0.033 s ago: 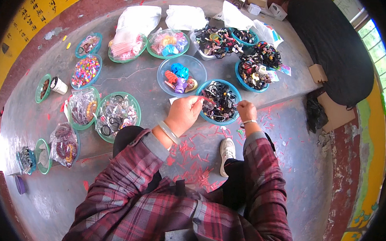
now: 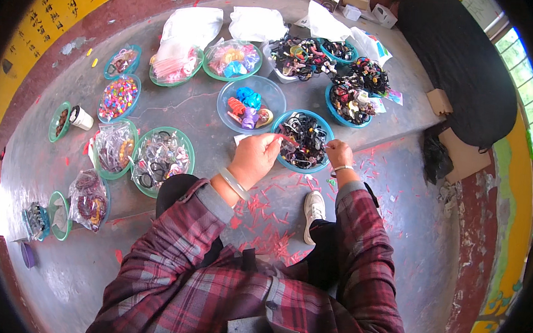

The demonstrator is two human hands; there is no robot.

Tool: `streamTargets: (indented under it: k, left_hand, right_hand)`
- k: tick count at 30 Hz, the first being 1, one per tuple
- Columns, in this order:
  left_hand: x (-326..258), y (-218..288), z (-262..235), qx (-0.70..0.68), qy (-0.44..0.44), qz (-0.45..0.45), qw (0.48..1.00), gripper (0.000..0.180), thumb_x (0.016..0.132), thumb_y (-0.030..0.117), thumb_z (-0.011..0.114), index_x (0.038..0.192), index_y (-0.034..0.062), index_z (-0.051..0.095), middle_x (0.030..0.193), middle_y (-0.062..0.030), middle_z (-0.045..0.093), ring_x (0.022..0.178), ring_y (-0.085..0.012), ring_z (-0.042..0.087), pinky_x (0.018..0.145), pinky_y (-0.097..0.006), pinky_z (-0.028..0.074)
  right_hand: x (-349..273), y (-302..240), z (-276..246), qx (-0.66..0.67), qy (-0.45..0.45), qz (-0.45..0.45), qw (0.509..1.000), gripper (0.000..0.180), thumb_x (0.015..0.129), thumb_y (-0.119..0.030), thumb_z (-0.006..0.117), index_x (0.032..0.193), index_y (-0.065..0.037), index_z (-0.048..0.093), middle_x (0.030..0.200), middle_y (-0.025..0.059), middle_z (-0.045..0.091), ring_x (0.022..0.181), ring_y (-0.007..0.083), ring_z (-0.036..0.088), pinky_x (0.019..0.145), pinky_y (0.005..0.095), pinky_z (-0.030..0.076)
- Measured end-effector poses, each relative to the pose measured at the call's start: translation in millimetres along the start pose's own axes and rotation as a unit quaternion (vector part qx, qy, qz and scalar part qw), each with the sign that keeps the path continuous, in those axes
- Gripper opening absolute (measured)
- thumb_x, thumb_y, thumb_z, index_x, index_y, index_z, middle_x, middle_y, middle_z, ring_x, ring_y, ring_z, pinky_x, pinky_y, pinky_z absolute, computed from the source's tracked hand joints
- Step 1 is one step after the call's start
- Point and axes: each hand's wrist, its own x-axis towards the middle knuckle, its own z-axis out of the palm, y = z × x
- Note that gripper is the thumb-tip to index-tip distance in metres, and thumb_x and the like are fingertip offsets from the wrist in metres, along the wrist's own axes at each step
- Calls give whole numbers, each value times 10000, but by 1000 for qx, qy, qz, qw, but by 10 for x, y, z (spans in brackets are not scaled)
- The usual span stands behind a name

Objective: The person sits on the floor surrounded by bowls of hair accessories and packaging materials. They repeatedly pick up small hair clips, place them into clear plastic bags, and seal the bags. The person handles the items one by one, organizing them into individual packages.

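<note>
In the head view, your left hand (image 2: 251, 162) has its thumb and forefinger pinched on a thin reddish strip (image 2: 289, 140), which sits above the left side of a blue bowl (image 2: 306, 170) of black hair ties (image 2: 310, 146). Your right hand (image 2: 341, 155) is at that bowl's right edge, fingertips drawn together; you cannot tell whether they grip anything. Just beyond is a translucent bowl (image 2: 270, 88) of colourful pieces; red scraps (image 2: 274, 246) litter the floor below your hands.
</note>
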Motion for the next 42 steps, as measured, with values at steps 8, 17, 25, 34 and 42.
streamTargets:
  k: [8, 17, 25, 34, 42]
  left_hand:
    - [39, -2, 15, 23, 20, 58, 998, 201, 842, 170, 516, 892, 1, 612, 655, -141, 582, 582, -239, 570, 531, -311, 424]
    - [62, 25, 8, 24, 0, 48, 999, 195, 833, 171, 496, 843, 2, 593, 692, -193, 577, 664, -351, 562, 559, -397, 433]
    - [63, 21, 17, 30, 7, 58, 998, 184, 823, 163, 504, 826, 3, 594, 661, -182, 574, 634, -347, 561, 547, -398, 433]
    - [56, 41, 11, 24, 10, 52, 998, 185, 820, 162, 506, 794, 0, 593, 630, -181, 562, 609, -348, 558, 519, -393, 423]
    - [68, -43, -4, 0, 15, 51, 999, 186, 815, 173, 520, 817, 11, 610, 630, -187, 562, 598, -337, 565, 505, -384, 418]
  right_hand:
    - [118, -179, 265, -59, -61, 50, 995, 259, 685, -218, 614, 936, -154, 607, 877, 139, 626, 843, 328, 590, 746, 405, 461]
    - [228, -10, 542, -13, -74, 93, 993, 218, 630, -212, 671, 825, -118, 645, 845, 139, 630, 796, 279, 612, 710, 369, 480]
    - [406, 412, 259, 238, -153, 157, 946, 192, 698, -84, 626, 884, -47, 653, 730, 97, 628, 601, 172, 586, 552, 258, 467]
    - [166, -82, -330, 598, -201, 215, 745, 95, 766, -41, 592, 849, -73, 556, 715, -1, 559, 621, 110, 534, 554, 227, 436]
    - [46, -506, -570, 598, -187, 153, 764, 93, 774, -44, 591, 865, -60, 577, 728, 15, 593, 595, 106, 541, 524, 210, 429]
